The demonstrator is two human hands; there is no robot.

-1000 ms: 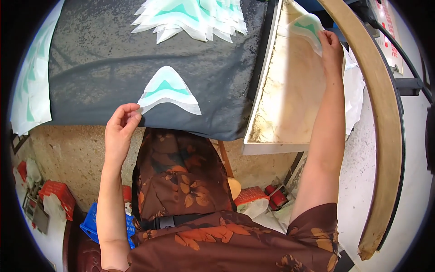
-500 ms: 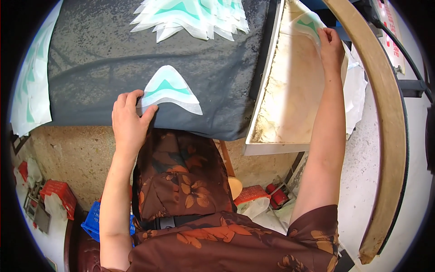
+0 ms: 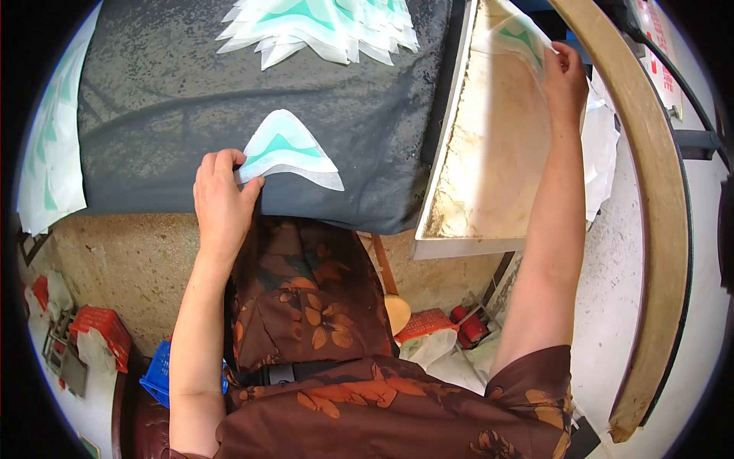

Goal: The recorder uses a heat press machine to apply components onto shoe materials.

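Observation:
A white and teal arrow-shaped piece [image 3: 287,151] lies on the dark grey cloth-covered table [image 3: 160,99]. My left hand [image 3: 220,197] rests at the table's near edge, its fingertips pinching the lower left corner of that piece. My right hand [image 3: 564,75] reaches far forward to the right and grips another teal and white piece [image 3: 520,37] over the tan worn board [image 3: 489,161]. A pile of several same-shaped pieces [image 3: 321,27] sits at the far side of the table.
More pale teal pieces [image 3: 50,161] hang at the table's left edge. A curved wooden rail [image 3: 650,199] runs along the right. White cloth [image 3: 600,145] lies beside the board. Below are a red box [image 3: 95,325], a blue crate [image 3: 160,371] and red items [image 3: 451,325].
My left hand has moved right along the table edge and taken the arrow piece's corner. My right hand has shifted slightly on the far piece.

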